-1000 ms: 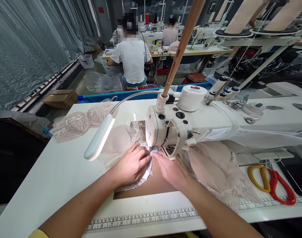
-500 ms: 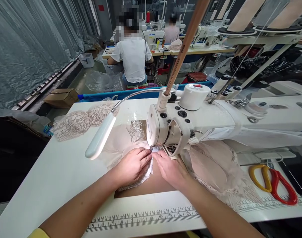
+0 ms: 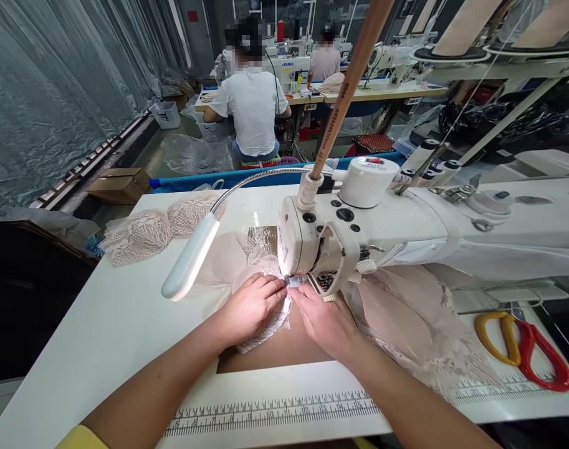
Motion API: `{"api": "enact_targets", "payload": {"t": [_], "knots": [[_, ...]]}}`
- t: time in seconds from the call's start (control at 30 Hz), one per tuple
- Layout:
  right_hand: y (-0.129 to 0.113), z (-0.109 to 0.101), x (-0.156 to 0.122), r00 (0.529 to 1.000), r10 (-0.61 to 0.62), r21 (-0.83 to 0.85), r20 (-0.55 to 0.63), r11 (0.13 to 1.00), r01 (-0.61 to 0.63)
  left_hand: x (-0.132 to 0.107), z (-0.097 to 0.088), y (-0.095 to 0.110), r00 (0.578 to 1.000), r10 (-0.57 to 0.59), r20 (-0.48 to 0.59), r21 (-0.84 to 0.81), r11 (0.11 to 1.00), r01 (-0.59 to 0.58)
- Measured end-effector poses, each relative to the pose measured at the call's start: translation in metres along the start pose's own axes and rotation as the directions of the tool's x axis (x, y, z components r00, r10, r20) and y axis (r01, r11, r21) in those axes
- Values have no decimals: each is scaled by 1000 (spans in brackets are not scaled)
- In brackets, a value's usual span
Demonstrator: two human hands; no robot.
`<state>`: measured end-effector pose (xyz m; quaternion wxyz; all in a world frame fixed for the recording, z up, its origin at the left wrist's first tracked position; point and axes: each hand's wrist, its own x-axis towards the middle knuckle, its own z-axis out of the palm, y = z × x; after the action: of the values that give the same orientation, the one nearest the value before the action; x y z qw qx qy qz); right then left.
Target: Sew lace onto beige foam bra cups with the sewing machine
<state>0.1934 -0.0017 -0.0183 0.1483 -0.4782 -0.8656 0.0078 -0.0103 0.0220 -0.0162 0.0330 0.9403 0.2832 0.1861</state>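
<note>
A pale pink lace bra [image 3: 264, 333] lies partly under the head of a white sewing machine [image 3: 296, 234]. My left hand [image 3: 252, 307] is closed over its lace edge, fingers together, just left of the presser foot [image 3: 293, 281]. On the other side, my right hand [image 3: 325, 317] has its fingertips pinched at the fabric edge, close to the foot and to the left fingertips. Part of the bra spreads out behind the left hand, with a moulded cup [image 3: 225, 257] showing. The needle and the exact stitching point are hidden.
A lamp [image 3: 191, 259] on a bent neck hangs over the left side. Finished-looking lace cups [image 3: 148, 234] lie at the back left. More pink lace pieces [image 3: 406, 318] and scissors [image 3: 543, 355] are at right. A ruler strip [image 3: 265, 411] runs along the front. Co-workers sit beyond.
The lace under my left hand has shifted slightly away from me toward the presser foot, its lower edge drawn up. Both hands keep almost the same place; the view has shifted a little.
</note>
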Motion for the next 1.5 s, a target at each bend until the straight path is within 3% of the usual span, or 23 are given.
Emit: {"api": "enact_targets", "payload": {"t": [0.3,0.7,1.1,1.5], "knots": [[2,-1,-4,1000,-16,35,-20,999,17,0,-2,-4,996,-61,69,-25,998,62],[1,0,0,999,2,16,38,1000,-3,4,-6,-6,991,-130,29,27,991,129],[1,0,-3,995,-95,67,17,993,94,-5,-13,-5,995,44,91,-49,998,-40],[-1,0,-2,998,-17,-30,63,999,19,0,-7,8,996,-65,67,52,997,62]]}}
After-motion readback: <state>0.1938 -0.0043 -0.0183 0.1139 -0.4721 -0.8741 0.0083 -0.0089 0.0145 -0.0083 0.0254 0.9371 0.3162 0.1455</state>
